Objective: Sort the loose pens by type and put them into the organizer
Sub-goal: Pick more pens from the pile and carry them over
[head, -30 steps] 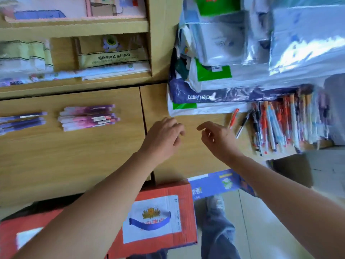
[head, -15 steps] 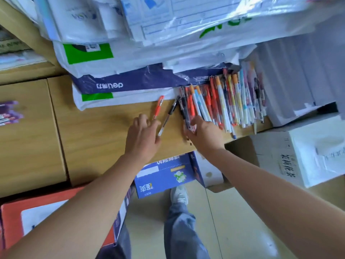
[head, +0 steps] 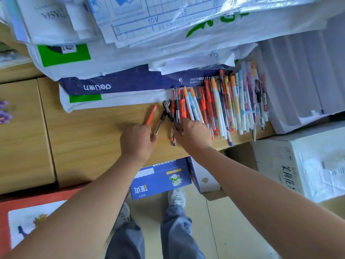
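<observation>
Several black clipped pens (head: 170,114) pinched in right grip (head: 192,136); cannot tell whether left grip (head: 137,140) holds slim red plastic pen (head: 151,114); could rake mixed-colour pen pile (head: 233,101) off near edge of wooden bench (head: 89,135).

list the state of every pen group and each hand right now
left hand, resting on red pen, grip hidden
right hand, holding black pens bunched
red pen, flat on desk, apart from the pile
black pens, fanned out, lower ends in the right hand
pen pile, unsorted, lying flat
</observation>
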